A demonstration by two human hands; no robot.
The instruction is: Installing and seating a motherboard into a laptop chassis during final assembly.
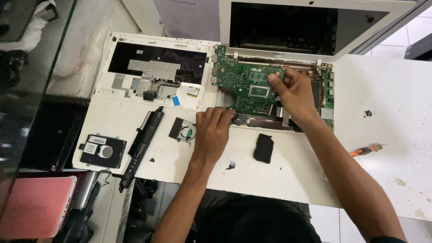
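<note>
A white laptop lies opened up on the white bench, its screen [283,27] tilted back. In its lower shell sits a green motherboard [245,87]. My left hand [213,130] rests at the board's front left edge, fingers curled over the shell's rim. Fingers of my right hand [294,92] pinch the board's upper right part. Whether either hand has lifted the board I cannot tell.
The removed keyboard cover [153,72] lies upside down to the left. In front of it lie a long black battery [144,139], a hard drive [102,150], a small fan [183,129] and a black pad [263,148]. An orange-handled screwdriver [365,150] lies at right.
</note>
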